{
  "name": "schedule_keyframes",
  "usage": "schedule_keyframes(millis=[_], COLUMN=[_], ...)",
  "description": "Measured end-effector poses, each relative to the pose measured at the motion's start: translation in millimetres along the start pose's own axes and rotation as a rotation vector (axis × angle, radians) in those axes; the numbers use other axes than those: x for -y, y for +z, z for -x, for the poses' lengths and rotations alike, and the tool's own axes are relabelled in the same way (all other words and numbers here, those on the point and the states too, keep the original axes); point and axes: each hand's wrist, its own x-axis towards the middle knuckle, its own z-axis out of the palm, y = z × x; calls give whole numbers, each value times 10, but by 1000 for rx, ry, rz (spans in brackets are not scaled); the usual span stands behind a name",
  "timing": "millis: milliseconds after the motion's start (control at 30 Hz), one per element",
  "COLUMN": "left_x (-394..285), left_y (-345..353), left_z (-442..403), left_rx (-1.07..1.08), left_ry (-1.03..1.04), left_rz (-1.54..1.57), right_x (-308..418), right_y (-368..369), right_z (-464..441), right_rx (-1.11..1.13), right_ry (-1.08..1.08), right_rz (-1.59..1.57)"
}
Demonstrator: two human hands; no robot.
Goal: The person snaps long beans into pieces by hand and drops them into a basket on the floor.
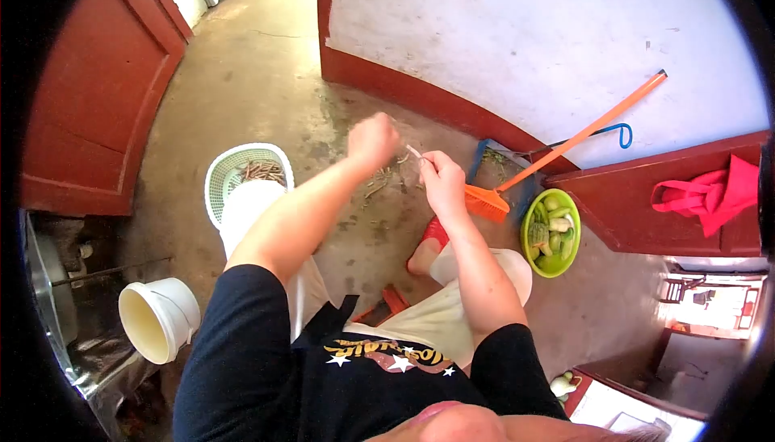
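Both hands are raised close together over the concrete floor. My left hand is closed and blurred; what its fingers hold, if anything, cannot be made out. Just right of it, my right hand pinches a thin pale strip that points up toward the left hand. Small green and brown scraps lie on the floor below. A white and green basket with thin brownish pieces in it stands beside my left knee.
A green basin of gourds stands right, near an orange broom and a blue dustpan. A white bucket is at lower left. A red bag hangs at right. Red doors and a wall border the floor.
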Motion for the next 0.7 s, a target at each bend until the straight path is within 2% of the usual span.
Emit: schedule_keyframes(millis=[67,100,133,167,233,267,333,400,500,533,600,667,700], left_x=[109,218,262,305,286,256,89,-120,-177,-168,-90,13,91], left_y=[-80,12,46,79,-3,-47,-215,-348,-333,-283,-224,-189,-121], left_z=[-174,-197,-192,-199,-122,-94,-25,152,297,308,262,172,106], left_rx=[59,20,-19,-15,124,131,157,153,315,375,400,414,483], left_ry=[-32,66,162,164,26,25,108,408,532,584,551,293,128], left_rz=[113,161,206,202,261,255,456,177,74,15,10,163,430], right_x=[6,9,16,23,48,46,38,39,51,45,5,-91,-84], right_y=[-125,-184,-247,-282,-289,-284,-214,-161,-163,-177,-191,-225,-310], right_z=[-29,-41,-50,-44,-36,-46,-55,-59,-75,-75,-98,-167,-166], right_rx=[126,119,203,289,326,363,358,352,365,349,328,-256,-272], right_ry=[119,117,219,323,316,302,306,310,368,319,269,-437,-289], right_rz=[-404,-405,-514,-624,-614,-598,-577,-554,-634,-530,-426,166,81])
